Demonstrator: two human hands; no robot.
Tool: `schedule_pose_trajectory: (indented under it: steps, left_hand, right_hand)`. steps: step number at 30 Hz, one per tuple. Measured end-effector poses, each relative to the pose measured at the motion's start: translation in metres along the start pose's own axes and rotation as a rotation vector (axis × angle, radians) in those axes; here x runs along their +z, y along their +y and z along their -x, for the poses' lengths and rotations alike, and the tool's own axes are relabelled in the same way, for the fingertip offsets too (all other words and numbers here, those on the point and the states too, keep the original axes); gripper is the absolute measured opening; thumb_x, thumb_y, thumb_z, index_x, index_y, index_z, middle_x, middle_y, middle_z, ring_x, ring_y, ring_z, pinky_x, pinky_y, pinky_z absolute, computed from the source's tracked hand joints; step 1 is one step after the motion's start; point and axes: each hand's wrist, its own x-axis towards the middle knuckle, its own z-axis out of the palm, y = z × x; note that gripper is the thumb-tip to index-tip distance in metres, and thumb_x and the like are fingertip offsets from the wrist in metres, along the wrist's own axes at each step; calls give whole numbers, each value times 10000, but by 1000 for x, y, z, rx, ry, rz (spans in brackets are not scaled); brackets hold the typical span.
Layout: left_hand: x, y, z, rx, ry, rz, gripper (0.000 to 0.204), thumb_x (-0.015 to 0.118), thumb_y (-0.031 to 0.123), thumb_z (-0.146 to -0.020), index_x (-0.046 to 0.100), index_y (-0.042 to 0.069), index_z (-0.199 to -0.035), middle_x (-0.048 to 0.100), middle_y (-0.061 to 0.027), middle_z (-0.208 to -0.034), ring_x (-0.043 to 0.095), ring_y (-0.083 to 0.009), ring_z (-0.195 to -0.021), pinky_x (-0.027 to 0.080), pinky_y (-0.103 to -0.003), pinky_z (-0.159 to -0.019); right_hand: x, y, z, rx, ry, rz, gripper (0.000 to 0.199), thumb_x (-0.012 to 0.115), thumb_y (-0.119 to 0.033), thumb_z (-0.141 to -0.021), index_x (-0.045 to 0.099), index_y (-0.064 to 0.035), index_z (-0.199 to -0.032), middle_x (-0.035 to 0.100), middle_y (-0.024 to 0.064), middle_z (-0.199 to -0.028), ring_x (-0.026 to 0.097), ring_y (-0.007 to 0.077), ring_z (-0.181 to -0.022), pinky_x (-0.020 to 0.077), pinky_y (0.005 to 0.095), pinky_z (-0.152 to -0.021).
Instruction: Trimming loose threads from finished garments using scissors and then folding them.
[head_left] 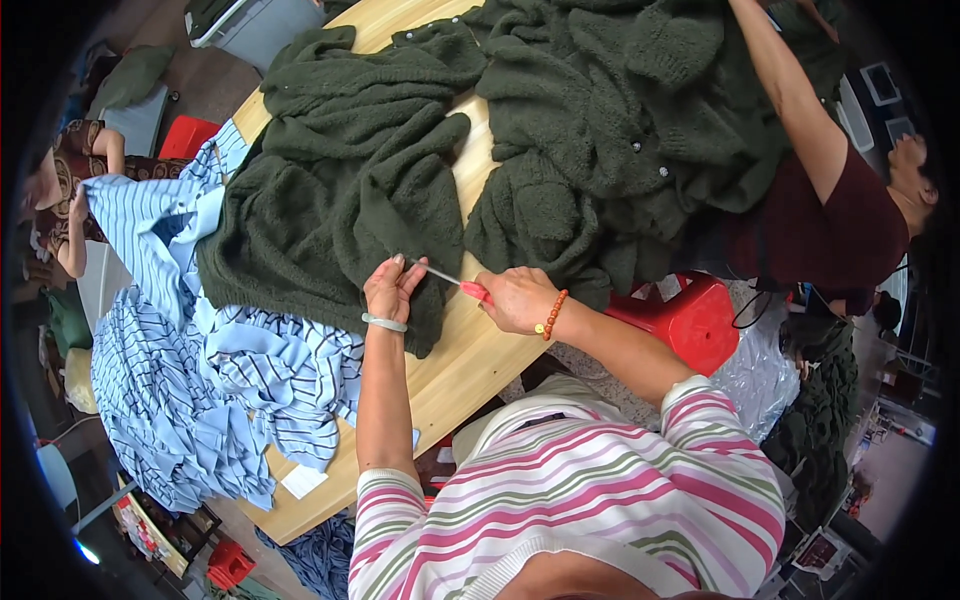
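In my right hand [521, 299] is a slim tool with a red handle [477, 292] and a thin metal shaft. The shaft points left, to the fingertips of my left hand [393, 290]. Those fingers are pinched at the shaft's tip, over the lower edge of a dark green knitted cardigan [330, 215]. What they pinch is too small to make out. The cardigan lies bunched on the wooden table [462, 372], just beyond my hands.
More dark green cardigans [610, 110] are heaped at the right, by a person in a dark red top [840, 215]. Blue striped shirts [165, 400] pile up at the left, where another person [75, 200] holds one. A red stool [690, 325] stands right of the table.
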Motion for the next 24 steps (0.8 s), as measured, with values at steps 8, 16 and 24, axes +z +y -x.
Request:
schedule_pose_trajectory:
  steps: [8,16,24]
  left_hand:
    - [6,0,4,-34,39,-16,79,560,40,-908,566,-39,-913,637,-136,-866,673,-365,-865,595,-402,-780]
    - [-12,0,16,8,63,-126,183,618,161,-898,596,-6,-970,602,-27,-779,687,-228,-797,554,-258,-617]
    - [-55,-63,49,377,139,-955,244,724,87,-798,640,-37,-991,609,18,-805,501,-42,-639,435,-191,-613]
  right_hand:
    - [0,5,-4,1,-38,36,208,570,-214,-846,583,-54,-978,655,212,-838,636,391,-847,487,489,-749]
    - [-11,11,4,21,-72,-14,231,572,-236,-853,591,-56,-997,657,214,-888,629,388,-892,483,481,-766]
    - [13,24,33,-21,-29,12,208,594,-224,-834,592,-59,-960,652,214,-815,637,388,-819,489,482,-717]
